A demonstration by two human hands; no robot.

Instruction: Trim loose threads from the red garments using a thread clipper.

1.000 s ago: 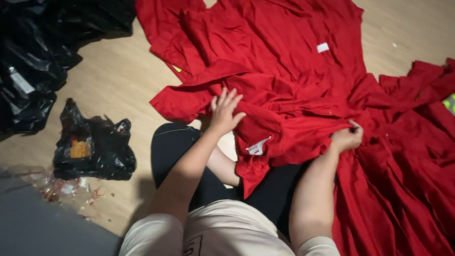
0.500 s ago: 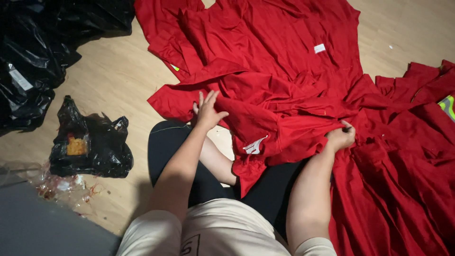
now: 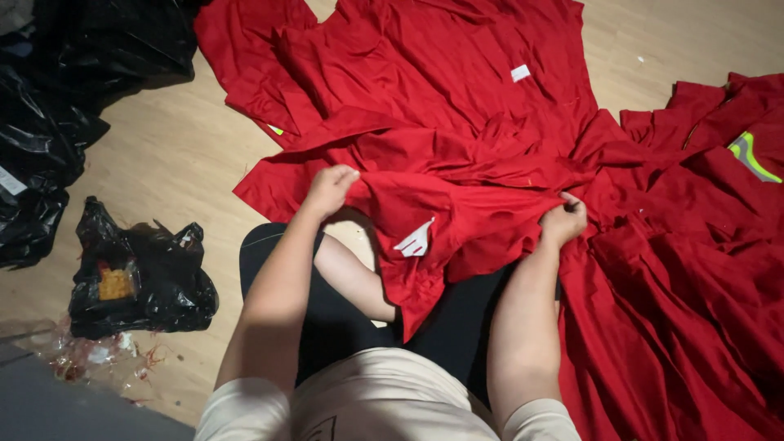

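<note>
- A small black plastic bag [image 3: 143, 273] sits on the wooden floor [image 3: 171, 155] toward its near left side, its mouth open on something orange and red inside; what that is cannot be made out.
- Larger black bags [image 3: 73, 90] are heaped at the floor's far left corner, cut off by the frame; their contents are hidden.
- Crumpled clear wrapping [image 3: 82, 359] with red scraps lies just in front of the small bag.
- The red garment [image 3: 457, 204] lies bunched across the person's lap and onto the floor, its long axis running roughly left to right between the two hands, with one point of cloth hanging down toward the person.
- A white label [image 3: 416, 241] shows on its near fold.
- The left hand [image 3: 329, 188] is clenched on the garment's left edge, fingers curled over the cloth.
- The right hand [image 3: 563, 220] is closed on a gathered fold at the garment's right end.
- More red garments [image 3: 457, 73] spread toward the floor's far edge, overlapping so that where one ends is hard to tell.
- At the right edge a red piece with a yellow-green reflective stripe [image 3: 750, 155] is cut off by the frame.
</note>
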